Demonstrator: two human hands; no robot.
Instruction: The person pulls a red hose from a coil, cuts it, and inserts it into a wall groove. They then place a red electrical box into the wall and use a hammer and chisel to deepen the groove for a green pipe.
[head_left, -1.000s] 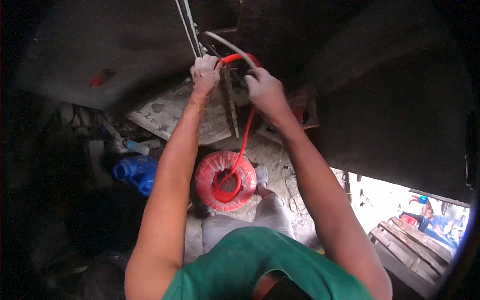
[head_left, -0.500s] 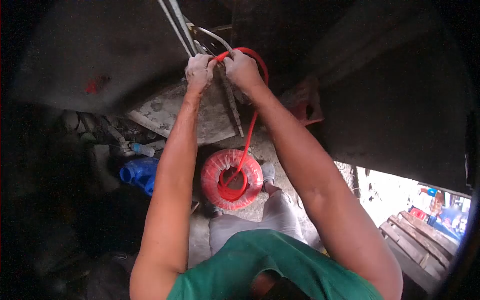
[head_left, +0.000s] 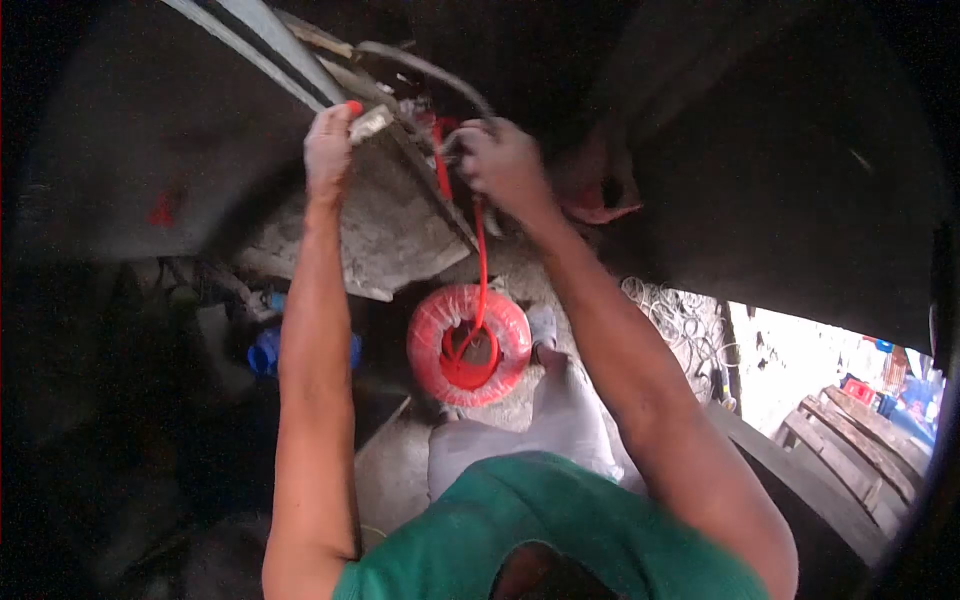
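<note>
My left hand (head_left: 328, 155) is closed, with a small red hose end (head_left: 354, 107) showing at the top of the fist. Right beside its fingers is a pale block-like edge (head_left: 372, 124). My right hand (head_left: 503, 168), smeared by motion, has curled fingers around the end of a grey cable (head_left: 440, 72) that arcs down from the upper left. A red hose (head_left: 483, 260) passes close by this hand and drops to the plastic-wrapped red coil (head_left: 425, 345) on the floor in front of my legs.
Grey metal bars (head_left: 275, 50) slant in from the upper left. Below them lies a dusty slab (head_left: 350, 235). A blue container (head_left: 266, 352) sits left of the coil. Loose wire rings (head_left: 685, 325) and a wooden pallet (head_left: 850, 445) are to the right.
My hands have moved apart, the left one to the left and the right one slightly right and down. The red loop between them has dropped. The view has shifted somewhat.
</note>
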